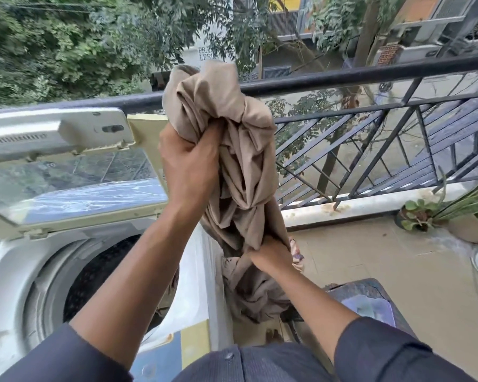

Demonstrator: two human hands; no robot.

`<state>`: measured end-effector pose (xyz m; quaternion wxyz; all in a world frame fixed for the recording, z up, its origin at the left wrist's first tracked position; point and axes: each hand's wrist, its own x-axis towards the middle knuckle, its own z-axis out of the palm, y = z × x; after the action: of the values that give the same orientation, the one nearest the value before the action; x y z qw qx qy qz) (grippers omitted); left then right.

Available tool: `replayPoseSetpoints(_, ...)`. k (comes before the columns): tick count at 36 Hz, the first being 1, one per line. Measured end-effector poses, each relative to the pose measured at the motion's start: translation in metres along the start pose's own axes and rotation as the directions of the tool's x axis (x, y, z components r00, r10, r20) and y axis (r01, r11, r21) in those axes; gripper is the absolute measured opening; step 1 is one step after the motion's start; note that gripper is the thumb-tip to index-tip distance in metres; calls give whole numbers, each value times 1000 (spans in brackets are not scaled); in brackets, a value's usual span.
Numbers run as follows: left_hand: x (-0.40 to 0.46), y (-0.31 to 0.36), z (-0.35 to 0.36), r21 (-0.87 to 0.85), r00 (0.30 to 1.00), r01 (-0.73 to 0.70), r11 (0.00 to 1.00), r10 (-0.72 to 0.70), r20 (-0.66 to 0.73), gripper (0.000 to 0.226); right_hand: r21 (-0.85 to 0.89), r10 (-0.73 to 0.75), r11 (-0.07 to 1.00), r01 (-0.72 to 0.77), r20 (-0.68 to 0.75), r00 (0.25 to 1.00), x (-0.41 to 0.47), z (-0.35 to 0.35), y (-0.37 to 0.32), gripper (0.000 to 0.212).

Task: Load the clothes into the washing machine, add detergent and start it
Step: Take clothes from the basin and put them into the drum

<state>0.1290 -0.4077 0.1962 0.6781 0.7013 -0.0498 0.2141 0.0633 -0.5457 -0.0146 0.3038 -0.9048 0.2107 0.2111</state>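
A long bunched beige cloth (240, 172) hangs in the air just right of the top-loading washing machine (14, 274). My left hand (189, 166) grips it high up near its top. My right hand (271, 257) grips it lower down, and the cloth's tail droops below that hand beside the machine's right wall. The machine's lid (66, 166) stands raised at the back, and the dark drum opening (105, 274) shows below my left forearm. No detergent is in view.
A black metal balcony railing (370, 75) runs behind the machine and to the right. Potted plants (425, 213) stand on the tiled floor at the right. A dark container with clothes (370, 301) sits low right near my right arm.
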Motion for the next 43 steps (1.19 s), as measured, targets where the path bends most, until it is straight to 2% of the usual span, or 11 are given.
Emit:
replayPoseSetpoints(2,3,0,-4,30,1000,-12,999,12,-3,20,59,10,998,-10,-10,1000,9,2,10,42)
replayPoseSetpoints(8,12,-14,-24,208,999,-15,978,22,-30,30,137,-33,990,19,96,995,14,-20,44,35)
replayPoseSetpoints(11,17,-22,-35,272,999,-8,962,22,-49,29,132,-58,991,38,152,987,11,-41,71,16)
replayPoseSetpoints(15,19,-27,-42,330,998,-12,944,33,-59,26,104,-80,993,61,182,980,7,-77,94,40)
replayPoseSetpoints(19,19,-27,-42,360,996,7,933,26,-89,29,59,-123,992,115,155,980,1,-121,88,41)
replayPoseSetpoints(23,19,-26,-41,380,993,46,924,1,-121,40,246,-172,955,166,5,985,7,-147,75,48)
replayPoseSetpoints(25,18,-25,-40,389,992,55,920,-6,-128,44,418,-189,886,201,-70,979,3,-156,60,56)
replayPoseSetpoints(30,16,-25,-39,415,993,61,908,-11,-121,45,732,-269,572,371,-260,927,-25,-199,5,32)
replayPoseSetpoints(37,22,-7,-38,431,989,4,902,60,-134,41,791,-460,115,601,-494,738,-62,-274,-54,35)
replayPoseSetpoints(41,31,1,-42,431,979,-13,902,99,-178,46,817,-497,-153,556,-550,672,-64,-311,-70,42)
replayPoseSetpoints(43,33,3,-43,433,974,-15,901,110,-196,48,833,-486,-189,521,-540,687,-64,-318,-75,42)
